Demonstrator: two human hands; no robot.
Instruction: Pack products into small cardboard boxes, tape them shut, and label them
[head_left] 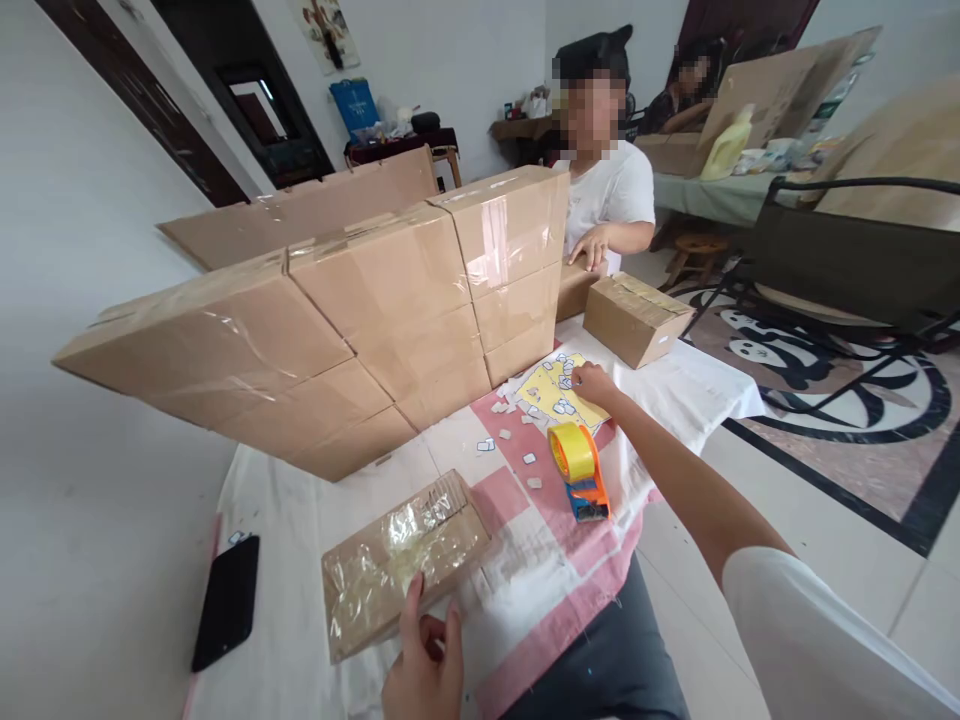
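Observation:
A small taped cardboard box (405,545) lies on the table in front of me. My left hand (426,650) is at its near edge, index finger stretched onto the box and thumb apart, gripping nothing. My right hand (594,385) reaches out to a yellow sheet (544,385) strewn with small white labels. Its fingers are closed at the sheet; anything in them is hidden. Loose white labels (530,458) lie about the cloth. Nearer me rests a tape dispenser (589,490) with a roll of yellow tape (571,452).
Stacked cardboard boxes (390,310) form a wall along the table's far side. Another box (636,315) sits at the right end, where a co-worker's hand (590,246) rests on a box. A black phone (226,603) lies at left. A folding chair (862,260) stands right.

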